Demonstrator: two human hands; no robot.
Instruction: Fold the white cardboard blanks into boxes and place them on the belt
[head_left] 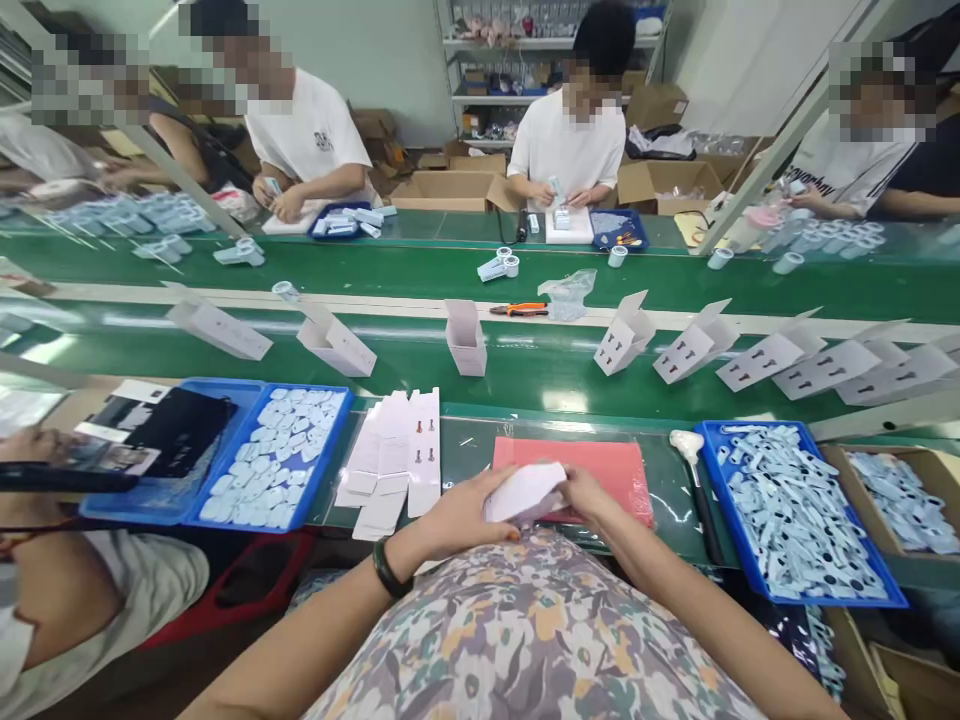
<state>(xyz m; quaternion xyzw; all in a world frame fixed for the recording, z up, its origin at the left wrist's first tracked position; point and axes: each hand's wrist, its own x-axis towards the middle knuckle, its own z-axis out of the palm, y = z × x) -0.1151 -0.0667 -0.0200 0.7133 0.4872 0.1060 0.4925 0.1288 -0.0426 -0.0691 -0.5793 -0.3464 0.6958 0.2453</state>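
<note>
A small white cardboard box (pixel 526 492) is held close to my body, over the near edge of the bench. My left hand (pixel 469 508) wraps round its left side, thumb along the near face. At the box's right end, my right hand (pixel 583 494) grips it with the fingertips partly hidden behind it. Beneath and beyond the hands lies a red mat (pixel 577 462). Flat, unfolded white cartons (pixel 390 455) with small printed pictures are stacked to the left of my left hand.
Open white boxes (pixel 466 340) stand along the green conveyor (pixel 525 390). Blue trays of pale blue parts sit left (pixel 341 430) and right (pixel 892 590). A black-handled mallet (pixel 703 500) lies at right, orange-handled pliers (pixel 517 309) beyond. Several people work opposite; a person's arm (pixel 67 590) is at left.
</note>
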